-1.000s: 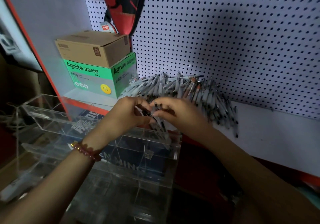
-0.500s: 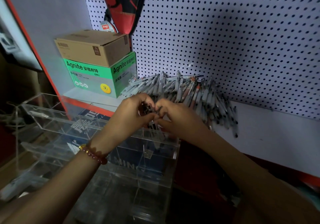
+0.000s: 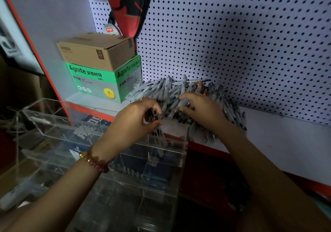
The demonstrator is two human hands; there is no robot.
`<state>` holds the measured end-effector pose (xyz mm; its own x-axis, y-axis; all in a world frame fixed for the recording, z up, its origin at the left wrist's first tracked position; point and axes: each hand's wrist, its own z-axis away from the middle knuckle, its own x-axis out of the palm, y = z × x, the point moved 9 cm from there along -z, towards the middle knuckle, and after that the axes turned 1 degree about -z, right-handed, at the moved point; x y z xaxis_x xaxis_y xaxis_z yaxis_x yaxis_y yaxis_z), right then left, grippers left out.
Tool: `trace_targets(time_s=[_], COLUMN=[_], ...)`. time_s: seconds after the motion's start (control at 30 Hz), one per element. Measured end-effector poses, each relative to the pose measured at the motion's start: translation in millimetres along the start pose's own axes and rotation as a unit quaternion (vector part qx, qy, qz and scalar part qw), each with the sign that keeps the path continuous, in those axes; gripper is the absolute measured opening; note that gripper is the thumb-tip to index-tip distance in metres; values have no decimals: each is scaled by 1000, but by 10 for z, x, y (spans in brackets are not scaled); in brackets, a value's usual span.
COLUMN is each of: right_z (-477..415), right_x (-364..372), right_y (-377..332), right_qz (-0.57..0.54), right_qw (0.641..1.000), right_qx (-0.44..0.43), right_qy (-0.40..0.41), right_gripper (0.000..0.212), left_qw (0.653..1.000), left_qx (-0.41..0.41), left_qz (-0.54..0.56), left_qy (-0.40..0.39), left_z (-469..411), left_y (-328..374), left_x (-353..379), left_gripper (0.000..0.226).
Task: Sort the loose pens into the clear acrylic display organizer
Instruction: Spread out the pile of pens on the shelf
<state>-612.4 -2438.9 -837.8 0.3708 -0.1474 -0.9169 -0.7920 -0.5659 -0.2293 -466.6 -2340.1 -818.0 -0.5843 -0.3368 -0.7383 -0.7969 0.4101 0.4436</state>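
The left hand grips a few pens upright just above the organizer, while the right hand, nearer the pen pile, pinches one pen there.

Pretty dim corner of a shop. The back wall is white pegboard with a soft shadow across it, and a white shelf with a red front edge runs below. A red post stands on the left, a plain pale panel beside it.
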Motion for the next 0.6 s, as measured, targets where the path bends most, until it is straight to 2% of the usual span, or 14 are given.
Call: trace_targets(time_s=[0.3,0.43,0.6], right_z=[-2,16,28], right_x=[2,71,45], right_y=[-190,-373,-364], right_qz=[43,131,120], right_qw=[994,978,980], right_qx=[-97,-161,-159], right_qy=[3,-9,0], right_gripper=[14,25,33], left_qw=[997,997,995], left_qx=[-11,-21,-36], left_qz=[72,71,90], left_qy=[-2,1,21], left_z=[5,21,44], left_y=[-45,-57,-61], left_x=[6,-7,-69], left_gripper=[30,38,35])
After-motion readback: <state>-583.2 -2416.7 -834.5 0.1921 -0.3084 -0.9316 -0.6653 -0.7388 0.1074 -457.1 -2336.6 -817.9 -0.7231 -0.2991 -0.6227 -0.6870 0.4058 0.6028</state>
